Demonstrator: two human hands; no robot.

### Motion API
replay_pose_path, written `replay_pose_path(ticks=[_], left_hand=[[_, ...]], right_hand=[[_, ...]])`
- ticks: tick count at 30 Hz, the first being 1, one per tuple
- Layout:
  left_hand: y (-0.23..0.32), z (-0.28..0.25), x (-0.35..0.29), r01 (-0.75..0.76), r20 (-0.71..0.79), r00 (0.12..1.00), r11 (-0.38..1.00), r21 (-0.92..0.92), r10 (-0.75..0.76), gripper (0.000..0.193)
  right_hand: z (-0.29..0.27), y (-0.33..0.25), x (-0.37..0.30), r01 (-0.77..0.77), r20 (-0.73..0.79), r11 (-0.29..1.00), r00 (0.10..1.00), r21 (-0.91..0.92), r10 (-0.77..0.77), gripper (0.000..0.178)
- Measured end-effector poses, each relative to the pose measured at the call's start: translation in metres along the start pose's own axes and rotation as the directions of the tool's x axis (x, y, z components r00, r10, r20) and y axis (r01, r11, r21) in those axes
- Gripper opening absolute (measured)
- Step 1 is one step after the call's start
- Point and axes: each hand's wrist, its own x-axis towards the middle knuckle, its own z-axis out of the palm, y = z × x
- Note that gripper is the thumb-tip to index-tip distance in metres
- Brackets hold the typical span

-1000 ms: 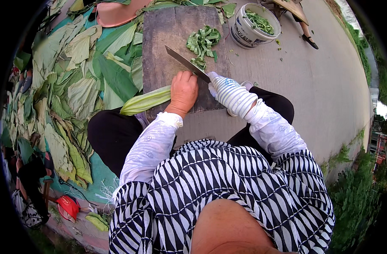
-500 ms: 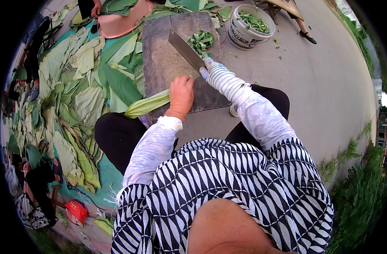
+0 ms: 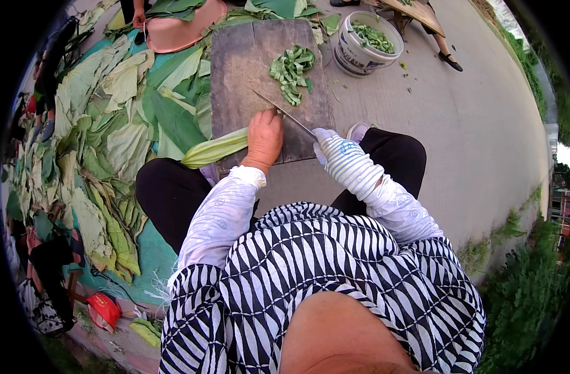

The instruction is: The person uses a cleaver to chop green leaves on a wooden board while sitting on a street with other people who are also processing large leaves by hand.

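Left fingers (image 3: 267, 116) curl tight over the leaf roll (image 3: 216, 148); just beside them, right fingers (image 3: 321, 141) clasp the knife (image 3: 294, 120), so a slip could cut.

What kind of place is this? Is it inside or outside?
Outside, perhaps a yard or roadside work spot: there's wide pale pavement, bushes along its edge, and big leaves spread over a green sheet.

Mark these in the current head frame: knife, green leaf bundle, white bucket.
Knife (image 3: 289, 116), head view, middle of the blade.
Green leaf bundle (image 3: 216, 148), head view, middle of its exposed length.
White bucket (image 3: 351, 57), head view, outer wall below the rim.
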Motion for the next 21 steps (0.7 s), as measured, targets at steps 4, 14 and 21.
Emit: replay_pose_path(ticks=[4, 14, 21], left_hand=[[0.003, -0.001, 0.003, 0.002, -0.002, 1.000, 1.000, -0.015, -0.002, 0.020], [0.004, -0.002, 0.003, -0.001, 0.011, 1.000, 1.000, -0.029, 0.001, 0.017], [0.014, -0.015, 0.005, -0.025, 0.089, 0.996, 0.996, 0.089, 0.017, 0.021]], right_hand=[[0.006, 0.006, -0.006, -0.066, 0.079, 0.994, 0.994, -0.083, 0.073, 0.029], [0.005, -0.004, 0.074, -0.121, 0.274, 0.992, 0.954, -0.025, 0.123, 0.028], [0.023, 0.010, 0.107, -0.300, 0.161, 0.953, 0.943, 0.044, 0.290, 0.034]])
